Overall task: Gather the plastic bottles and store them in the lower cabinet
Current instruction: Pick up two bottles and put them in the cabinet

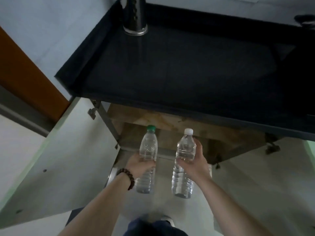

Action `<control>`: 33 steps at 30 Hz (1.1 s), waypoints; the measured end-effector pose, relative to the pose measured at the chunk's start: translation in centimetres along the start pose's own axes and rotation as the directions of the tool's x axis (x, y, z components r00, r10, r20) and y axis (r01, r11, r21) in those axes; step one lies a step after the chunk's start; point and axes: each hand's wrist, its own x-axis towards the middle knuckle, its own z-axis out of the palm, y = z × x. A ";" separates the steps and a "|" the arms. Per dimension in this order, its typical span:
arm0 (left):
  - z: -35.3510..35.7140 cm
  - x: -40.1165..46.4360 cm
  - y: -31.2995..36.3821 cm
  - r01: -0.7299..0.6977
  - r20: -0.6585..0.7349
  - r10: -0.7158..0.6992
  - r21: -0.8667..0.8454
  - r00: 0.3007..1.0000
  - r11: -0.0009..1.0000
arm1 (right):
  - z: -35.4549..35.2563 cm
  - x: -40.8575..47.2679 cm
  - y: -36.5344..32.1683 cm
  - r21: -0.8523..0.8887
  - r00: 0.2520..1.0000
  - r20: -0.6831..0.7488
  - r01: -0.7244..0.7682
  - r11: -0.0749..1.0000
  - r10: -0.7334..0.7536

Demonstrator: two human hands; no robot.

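Clear plastic is showing between the fingers of both hands: the left hand [142, 165] is wrapping around the middle of a green-capped bottle [148, 159], and the right hand [196, 163] is gripping a white-capped bottle [184, 160] around its waist, thumb on the near side. Both bottles are hanging upright in the air, side by side but apart, just in front of the open lower cabinet [170, 132] under the dark counter [170, 65]. The cabinet door [51, 159] is standing wide open to the left. Gathering is looking finished for these two; placing them inside is what is remaining, and no other bottles are showing. Each bottle is looking transparent, ribbed toward the base and capped; whether they are holding water I cannot tell.
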 end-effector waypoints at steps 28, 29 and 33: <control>-4.4 27.1 1.8 -0.691 -0.141 0.710 0.162 0.690 0.704 | 12.6 24.6 -1.2 0.167 0.867 0.056 0.482 0.860 -0.496; -4.6 27.0 1.3 -0.703 -0.096 0.750 0.288 0.655 0.651 | 12.7 24.3 -0.7 0.084 0.832 0.109 0.538 0.839 -0.544; -4.1 27.6 -0.4 -0.642 0.112 0.789 0.655 0.604 0.398 | 13.9 24.2 0.4 -0.124 0.741 0.225 0.666 0.736 -0.633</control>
